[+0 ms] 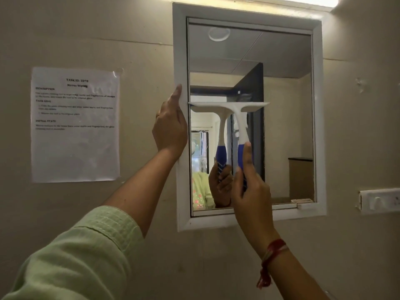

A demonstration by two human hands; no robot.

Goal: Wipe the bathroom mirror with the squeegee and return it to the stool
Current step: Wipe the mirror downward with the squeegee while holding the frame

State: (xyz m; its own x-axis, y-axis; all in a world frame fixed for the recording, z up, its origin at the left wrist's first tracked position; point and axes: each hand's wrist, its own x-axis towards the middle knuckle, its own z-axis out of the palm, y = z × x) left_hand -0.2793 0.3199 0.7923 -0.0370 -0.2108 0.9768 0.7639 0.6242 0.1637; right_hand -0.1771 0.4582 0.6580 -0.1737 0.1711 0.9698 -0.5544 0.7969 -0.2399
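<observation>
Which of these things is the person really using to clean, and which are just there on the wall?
Used for the job:
- white squeegee with a blue handle, gripped by the right hand
- white-framed wall mirror, its frame touched by the left hand

Just there:
- printed paper sheet in a plastic cover
- white switch plate
- bright strip light above the mirror

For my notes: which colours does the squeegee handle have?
The squeegee handle is white above and blue at the grip, seen best in the head view.
</observation>
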